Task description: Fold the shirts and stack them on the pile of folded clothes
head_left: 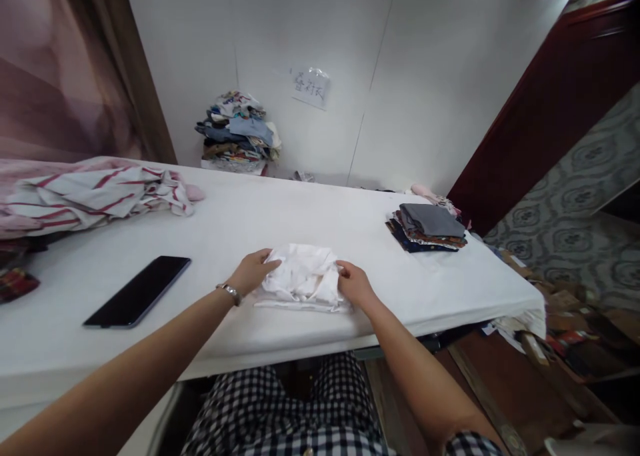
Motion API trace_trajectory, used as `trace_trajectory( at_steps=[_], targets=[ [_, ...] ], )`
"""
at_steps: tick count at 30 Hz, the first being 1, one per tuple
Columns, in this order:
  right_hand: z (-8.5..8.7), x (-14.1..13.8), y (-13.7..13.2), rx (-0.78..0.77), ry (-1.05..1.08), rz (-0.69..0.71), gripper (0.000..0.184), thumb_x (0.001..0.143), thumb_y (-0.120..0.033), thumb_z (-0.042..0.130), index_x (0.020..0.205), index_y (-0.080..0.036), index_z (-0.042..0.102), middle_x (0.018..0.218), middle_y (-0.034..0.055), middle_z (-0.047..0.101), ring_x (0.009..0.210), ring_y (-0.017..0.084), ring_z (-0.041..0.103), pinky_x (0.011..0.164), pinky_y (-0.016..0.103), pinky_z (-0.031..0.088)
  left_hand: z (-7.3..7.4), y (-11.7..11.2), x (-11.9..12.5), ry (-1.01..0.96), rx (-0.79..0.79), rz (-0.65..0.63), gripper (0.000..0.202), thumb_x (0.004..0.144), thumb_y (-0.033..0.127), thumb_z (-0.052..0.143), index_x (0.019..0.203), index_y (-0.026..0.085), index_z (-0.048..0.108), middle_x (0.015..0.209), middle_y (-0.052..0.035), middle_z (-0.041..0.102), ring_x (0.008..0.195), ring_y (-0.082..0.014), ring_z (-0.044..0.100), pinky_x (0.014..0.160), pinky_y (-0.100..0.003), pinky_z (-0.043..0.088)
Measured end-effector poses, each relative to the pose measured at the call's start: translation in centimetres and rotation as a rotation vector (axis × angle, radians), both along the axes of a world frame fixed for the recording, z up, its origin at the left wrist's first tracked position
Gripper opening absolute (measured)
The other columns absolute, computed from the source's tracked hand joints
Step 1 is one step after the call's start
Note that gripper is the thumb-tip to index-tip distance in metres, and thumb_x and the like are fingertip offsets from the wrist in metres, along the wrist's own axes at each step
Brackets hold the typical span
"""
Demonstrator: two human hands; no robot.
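white garment blocks; tabletop free beyond

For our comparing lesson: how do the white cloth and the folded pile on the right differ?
The white cloth looks plain; the folded pile shows grey, brown and dark layers. The left hand and right hand touch the cloth; neither touches the pile. The cloth is rumpled, the pile smoother. Both lie on the table.

Stretches as a white-covered table, bearing a rumpled red-striped cloth at far left, some red plaid fabric just nearer, a dark-screened device lying aslant, a loosely folded white garment by the front edge, and a grey-topped stack of folded cloth toward the right.
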State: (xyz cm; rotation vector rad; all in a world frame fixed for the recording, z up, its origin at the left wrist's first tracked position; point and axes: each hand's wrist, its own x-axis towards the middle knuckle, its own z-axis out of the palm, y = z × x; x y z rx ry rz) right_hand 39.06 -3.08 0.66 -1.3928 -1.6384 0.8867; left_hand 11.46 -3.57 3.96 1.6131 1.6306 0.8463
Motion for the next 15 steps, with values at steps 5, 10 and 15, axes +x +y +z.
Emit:
trace_trajectory(
  at_steps=[5,10,15],
  targets=[
    [-0.2,0.6,-0.1,0.147,-0.122,-0.056,0.036,0.072,-0.020,0.053,0.105,-0.019,0.068,0.080,0.0036,0.068,0.070,0.016,0.057,0.073,0.031,0.045,-0.6,1.4,-0.5,0.265,-0.021,-0.014,0.034,0.070,0.045,0.053,0.086,0.017,0.062,0.079,-0.0067,0.067,0.075,-0.0234,0.061,0.066,-0.031,0.044],
    [-0.6,2.5,-1.0,0.093,-0.118,-0.065,0.040,0.075,-0.026,0.054,0.113,-0.017,0.063,0.094,0.0076,0.068,0.072,0.016,0.057,0.071,0.031,0.045,-0.8,0.4,-1.6,0.349,0.080,0.123,0.056,0.078,0.053,0.050,0.114,0.011,0.056,0.110,-0.0177,0.063,0.092,-0.0278,0.062,0.077,-0.037,0.047],
    [-0.4,2.8,-5.1,0.133,0.186,-0.141,0.032,0.076,-0.035,0.059,0.102,-0.017,0.066,0.090,0.0066,0.066,0.074,0.016,0.057,0.061,0.027,0.045,-0.6,-4.6,0.1,0.511,0.645,-0.163,0.039,0.088,0.044,0.047,0.112,0.016,0.059,0.115,-0.0130,0.062,0.108,-0.0262,0.055,0.094,-0.042,0.042]
  ],
)
